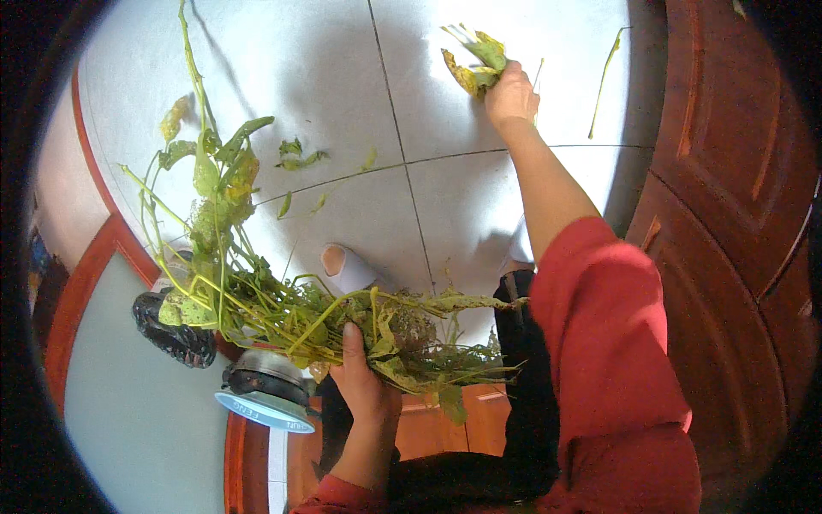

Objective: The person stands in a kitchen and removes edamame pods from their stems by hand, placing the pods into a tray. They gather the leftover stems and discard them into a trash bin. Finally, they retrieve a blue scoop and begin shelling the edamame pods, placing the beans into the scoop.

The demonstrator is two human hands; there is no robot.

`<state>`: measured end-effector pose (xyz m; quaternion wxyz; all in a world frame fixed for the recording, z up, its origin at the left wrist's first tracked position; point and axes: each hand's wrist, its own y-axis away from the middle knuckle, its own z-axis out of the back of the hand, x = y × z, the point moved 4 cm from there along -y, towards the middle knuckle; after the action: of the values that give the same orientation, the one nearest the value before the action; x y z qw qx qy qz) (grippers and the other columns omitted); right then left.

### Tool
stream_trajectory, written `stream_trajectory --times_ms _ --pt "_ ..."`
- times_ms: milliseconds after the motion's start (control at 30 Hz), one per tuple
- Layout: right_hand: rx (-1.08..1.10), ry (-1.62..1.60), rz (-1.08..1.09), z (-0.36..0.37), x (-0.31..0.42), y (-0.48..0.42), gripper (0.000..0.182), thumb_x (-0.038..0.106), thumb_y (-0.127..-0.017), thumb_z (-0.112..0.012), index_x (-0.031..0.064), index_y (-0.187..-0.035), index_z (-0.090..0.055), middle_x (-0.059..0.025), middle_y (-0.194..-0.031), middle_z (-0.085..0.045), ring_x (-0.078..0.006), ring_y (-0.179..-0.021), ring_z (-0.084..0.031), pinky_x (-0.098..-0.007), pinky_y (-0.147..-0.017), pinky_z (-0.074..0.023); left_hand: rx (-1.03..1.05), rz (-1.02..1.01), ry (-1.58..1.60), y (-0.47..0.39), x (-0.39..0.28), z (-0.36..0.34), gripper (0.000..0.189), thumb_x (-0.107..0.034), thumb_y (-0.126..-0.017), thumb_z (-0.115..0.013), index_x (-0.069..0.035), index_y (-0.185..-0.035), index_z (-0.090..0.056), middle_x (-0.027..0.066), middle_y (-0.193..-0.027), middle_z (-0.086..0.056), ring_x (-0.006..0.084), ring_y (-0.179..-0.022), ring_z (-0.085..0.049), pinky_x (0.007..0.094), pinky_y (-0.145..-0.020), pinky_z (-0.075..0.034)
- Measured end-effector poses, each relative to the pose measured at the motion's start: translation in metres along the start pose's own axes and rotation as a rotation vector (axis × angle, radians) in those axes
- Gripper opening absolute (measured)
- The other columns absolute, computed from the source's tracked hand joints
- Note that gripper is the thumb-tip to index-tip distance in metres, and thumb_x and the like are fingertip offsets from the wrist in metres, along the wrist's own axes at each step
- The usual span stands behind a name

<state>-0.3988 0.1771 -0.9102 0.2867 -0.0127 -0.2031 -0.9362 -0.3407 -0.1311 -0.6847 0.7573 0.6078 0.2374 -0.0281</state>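
Observation:
My left hand [366, 385] is closed around a large bundle of leafy green stems [308, 321], its thumb lying over them. The bundle spreads sideways above my lap, and one long stem [192, 77] rises from it to the upper left. Many of its leaves are yellowed and full of holes. Out over the floor, my right hand [514, 96] grips a small bunch of yellow-green leaves [478, 64] with a few stalks. Just right of that hand is a thin stalk, and further right a loose green stem [605, 83] lies on the floor.
Leaf scraps [298, 155] are scattered over the tiled floor [340, 109]. A black plastic bag [173, 331] and a metal pot-like vessel with a light-blue lettered rim [264, 411] are at the lower left. Carved reddish-brown wood panelling [719, 270] stands at right. Slippers [353, 270] are near my legs.

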Motion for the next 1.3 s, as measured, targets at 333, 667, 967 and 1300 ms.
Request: stream_trajectory --times_ms 333,667,967,1300 --pt "-0.172 -0.260 -0.382 0.020 -0.064 0.024 0.042 0.017 -0.071 -0.062 -0.0004 -0.100 -0.038 -0.0213 -0.086 -0.058 -0.0362 -0.082 -0.057 -0.0414 -0.073 -0.0456 -0.002 0.004 0.021 -0.005 -0.004 0.006 0.034 -0.018 -0.085 -0.050 -0.002 -0.113 -0.040 0.0099 -0.100 -0.053 0.0200 -0.085 -0.056 0.0327 -0.071 -0.048" --pt "-0.012 -0.231 0.014 0.002 0.006 0.039 0.030 0.018 -0.069 -0.064 0.0000 -0.088 -0.049 -0.0170 -0.089 -0.056 -0.0346 -0.077 -0.057 -0.0396 -0.069 -0.0471 -0.018 0.012 -0.007 0.000 -0.006 0.010 0.031 -0.019 -0.085 -0.049 -0.001 -0.110 -0.042 0.0088 -0.097 -0.053 0.0185 -0.081 -0.056 0.0311 -0.066 -0.048" --pt "-0.150 -0.251 0.040 -0.017 -0.017 0.017 0.031 0.020 -0.077 -0.054 0.0000 -0.099 -0.046 -0.0175 -0.101 -0.049 -0.0320 -0.085 -0.054 -0.0406 -0.071 -0.0450 -0.040 0.045 0.017 -0.011 0.005 0.009 0.032 -0.016 -0.085 -0.050 -0.001 -0.112 -0.041 0.0091 -0.099 -0.053 0.0197 -0.085 -0.055 0.0328 -0.070 -0.048" --pt "-0.100 0.284 -0.208 0.008 -0.166 -0.049 0.040 0.029 -0.069 -0.064 -0.0007 -0.092 -0.051 -0.0219 -0.091 -0.057 -0.0347 -0.086 -0.055 -0.0414 -0.083 -0.0404 -0.046 0.070 0.051 -0.011 -0.014 0.004 0.033 -0.022 -0.085 -0.049 -0.002 -0.111 -0.042 0.0091 -0.099 -0.053 0.0218 -0.087 -0.056 0.0364 -0.076 -0.047"
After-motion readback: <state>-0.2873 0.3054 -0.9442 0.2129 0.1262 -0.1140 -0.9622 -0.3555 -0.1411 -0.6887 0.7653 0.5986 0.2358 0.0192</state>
